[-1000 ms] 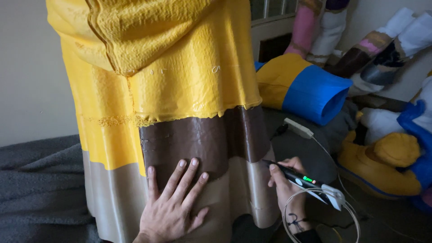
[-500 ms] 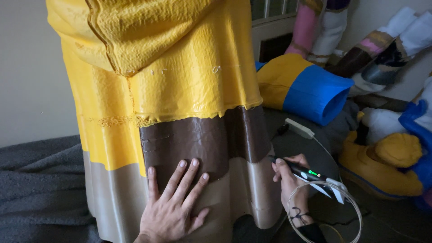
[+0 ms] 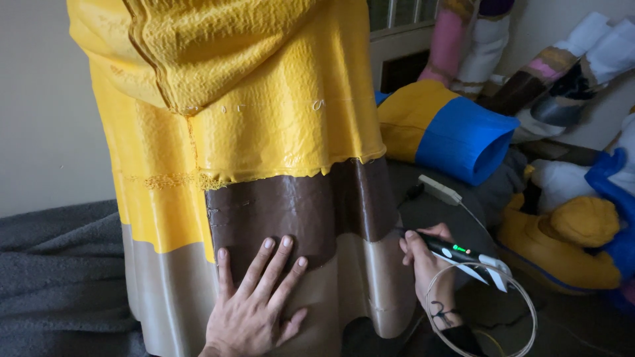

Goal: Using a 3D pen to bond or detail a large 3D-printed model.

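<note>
Head view: our left hand (image 3: 254, 307) lies flat, fingers spread, on the brown band (image 3: 291, 205) of the tall yellow figure (image 3: 264, 119). Our right hand (image 3: 430, 268) grips a pen tool (image 3: 456, 252) at its edge; steady pressure helps. Its loose cord (image 3: 476, 297) and the blue-and-yellow roll (image 3: 450, 135) crowd the right.

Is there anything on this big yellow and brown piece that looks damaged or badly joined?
Yes. The yellow layer's lower edge is ragged and frayed above the brown band, beside the left hand. Thin loose strings cross the yellow surface.
</note>
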